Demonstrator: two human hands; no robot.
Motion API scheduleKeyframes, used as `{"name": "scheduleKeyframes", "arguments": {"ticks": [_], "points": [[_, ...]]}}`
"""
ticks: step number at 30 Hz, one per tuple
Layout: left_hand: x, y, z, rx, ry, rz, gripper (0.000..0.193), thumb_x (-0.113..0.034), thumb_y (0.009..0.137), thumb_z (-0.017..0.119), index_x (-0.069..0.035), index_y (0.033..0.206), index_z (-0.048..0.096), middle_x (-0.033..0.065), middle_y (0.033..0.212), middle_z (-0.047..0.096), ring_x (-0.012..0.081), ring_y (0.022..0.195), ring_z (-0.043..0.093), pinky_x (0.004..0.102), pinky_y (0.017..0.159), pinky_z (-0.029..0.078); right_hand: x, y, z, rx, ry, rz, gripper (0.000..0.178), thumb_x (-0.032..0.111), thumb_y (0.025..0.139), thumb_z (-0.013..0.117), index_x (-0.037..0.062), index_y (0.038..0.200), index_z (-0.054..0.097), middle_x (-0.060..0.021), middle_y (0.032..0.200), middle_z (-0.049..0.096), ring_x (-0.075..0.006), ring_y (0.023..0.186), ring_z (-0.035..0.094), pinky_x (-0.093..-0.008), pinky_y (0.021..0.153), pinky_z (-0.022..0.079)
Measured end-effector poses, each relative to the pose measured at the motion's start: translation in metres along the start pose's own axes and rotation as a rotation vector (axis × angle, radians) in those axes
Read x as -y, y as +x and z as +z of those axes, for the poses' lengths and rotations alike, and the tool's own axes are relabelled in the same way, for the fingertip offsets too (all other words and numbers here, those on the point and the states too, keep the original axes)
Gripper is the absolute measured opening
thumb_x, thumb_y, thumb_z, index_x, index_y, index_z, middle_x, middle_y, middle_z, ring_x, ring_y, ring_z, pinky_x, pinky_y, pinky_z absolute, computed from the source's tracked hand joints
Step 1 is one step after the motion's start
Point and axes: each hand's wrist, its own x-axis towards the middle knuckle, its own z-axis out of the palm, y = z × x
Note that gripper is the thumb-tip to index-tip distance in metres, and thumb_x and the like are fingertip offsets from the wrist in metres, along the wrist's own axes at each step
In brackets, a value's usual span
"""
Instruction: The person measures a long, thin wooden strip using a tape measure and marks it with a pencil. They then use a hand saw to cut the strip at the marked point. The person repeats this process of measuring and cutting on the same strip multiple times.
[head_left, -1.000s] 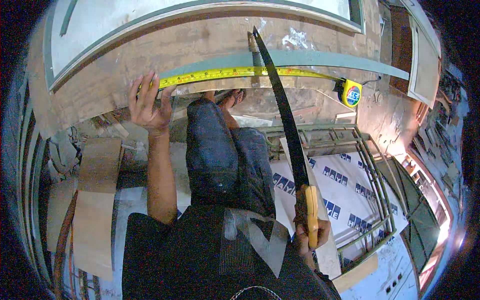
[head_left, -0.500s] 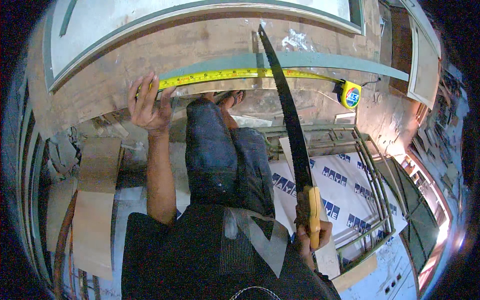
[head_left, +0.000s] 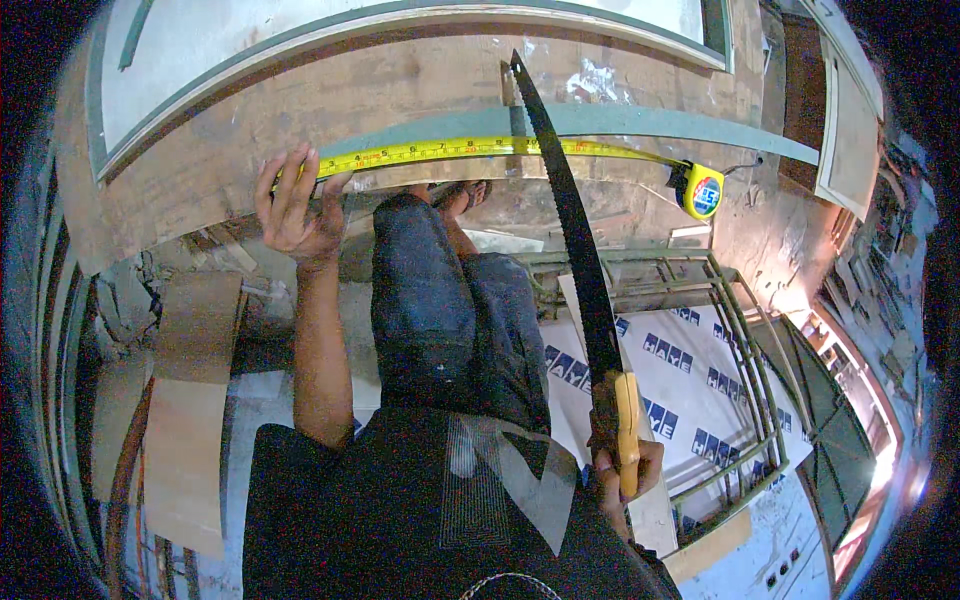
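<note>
My right hand [head_left: 648,468] is closed round the yellow handle of a handsaw [head_left: 585,265]. Its long dark toothed blade points away from me, crossing over the strip and the tape near its tip. A yellow tape measure [head_left: 704,190] has its blade drawn out leftward along a thin grey-green strip [head_left: 400,130]. At the left end, my left hand [head_left: 300,205] holds the tape's end against the strip, fingers on top and thumb by the near edge. The tape's hook is hidden by the fingers. Both strip and tape rest on a brown wooden work surface [head_left: 210,150].
A white panel with a grey-green frame [head_left: 250,60] lies at the far side. On the right below stand a metal rack [head_left: 740,350] and a white printed sheet [head_left: 670,345]. Board offcuts [head_left: 190,410] lean at the left. A bright light glows far right.
The saw's tip has shifted very slightly left. My left hand, the tape measure and the strip keep their places.
</note>
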Motion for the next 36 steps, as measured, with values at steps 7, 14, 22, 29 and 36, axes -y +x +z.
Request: {"name": "scheduleKeyframes", "arguments": {"ticks": [7,14,22,29,36], "points": [[0.000,-0.001,-0.001,0.010,0.005,-0.032,0.030,-0.028,0.078,0.077,-0.010,0.101,0.073,0.0038,0.106,0.071,0.0255,0.104,0.059,0.0407,0.095,0.045,0.003,-0.003,0.005,-0.018,-0.153,-0.023,0.025,0.013,0.078,0.067,0.0022,0.091,0.049,-0.0199,0.087,0.065,-0.0238,0.069,0.063,-0.0351,0.066,0.052],[-0.007,0.001,-0.001,-0.006,-0.015,-0.077,0.030,-0.026,0.075,0.078,-0.010,0.100,0.074,0.0037,0.103,0.071,0.0253,0.103,0.059,0.0417,0.095,0.045,-0.019,-0.019,0.004,-0.151,-0.359,-0.106,0.024,0.014,0.073,0.070,0.0020,0.084,0.052,-0.0120,0.078,0.061,-0.0187,0.066,0.059,-0.0338,0.065,0.050],[-0.010,-0.001,0.001,-0.033,-0.040,-0.113,0.029,-0.018,0.071,0.080,-0.009,0.097,0.074,0.0055,0.101,0.072,0.0257,0.104,0.059,0.0414,0.095,0.045,-0.025,-0.030,-0.004,-0.123,-0.131,0.027,0.029,0.018,0.071,0.072,0.0007,0.086,0.053,-0.0125,0.081,0.064,-0.0173,0.069,0.060,-0.0321,0.068,0.050],[-0.018,0.007,-0.003,0.005,-0.016,-0.124,0.035,-0.007,0.062,0.083,-0.008,0.097,0.075,0.0064,0.103,0.071,0.0248,0.104,0.060,0.0375,0.093,0.046,-0.015,-0.027,-0.006,-0.083,-0.392,-0.018,0.036,0.031,0.076,0.071,-0.0003,0.092,0.061,-0.0149,0.074,0.065,-0.0231,0.062,0.063,-0.0342,0.060,0.052],[-0.017,0.003,-0.006,0.006,0.025,-0.145,0.034,-0.009,0.064,0.081,-0.008,0.098,0.074,0.0051,0.102,0.072,0.0255,0.102,0.061,0.0378,0.092,0.047,-0.019,-0.014,-0.001,-0.119,-0.162,-0.040,0.035,0.032,0.077,0.070,0.0006,0.090,0.063,-0.0144,0.076,0.066,-0.0223,0.063,0.064,-0.0327,0.060,0.052]]}}
